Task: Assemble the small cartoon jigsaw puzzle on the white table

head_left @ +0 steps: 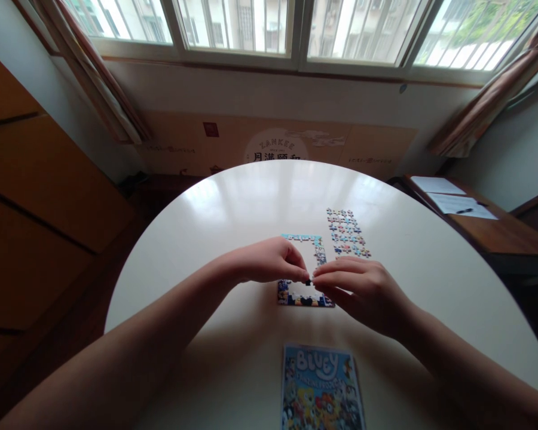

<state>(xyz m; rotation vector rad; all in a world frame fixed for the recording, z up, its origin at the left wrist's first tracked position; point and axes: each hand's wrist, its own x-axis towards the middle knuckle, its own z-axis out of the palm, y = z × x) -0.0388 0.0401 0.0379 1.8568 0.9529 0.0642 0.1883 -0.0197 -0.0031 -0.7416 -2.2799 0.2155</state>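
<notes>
Over the partly joined jigsaw puzzle [307, 300], my two hands meet with fingertips close together. Between them is a small dark puzzle piece [308, 282]. My left hand [278, 260] comes in from the left, its thumb and index finger pinched on the piece. From the right, my right hand [363, 286] reaches the same piece with its fingertips pressed together. The puzzle shows as a rectangular border with a white middle; my hands hide parts of its left and right sides. Loose puzzle pieces [347, 233] lie in rows just beyond my right hand.
A colourful Bluey picture sheet [320, 385] lies near me on the round white table [197, 239]. To the right, papers [459, 205] and a pen rest on a brown wooden table [488, 230]. Windows and a printed cardboard panel [183, 140] stand beyond the table.
</notes>
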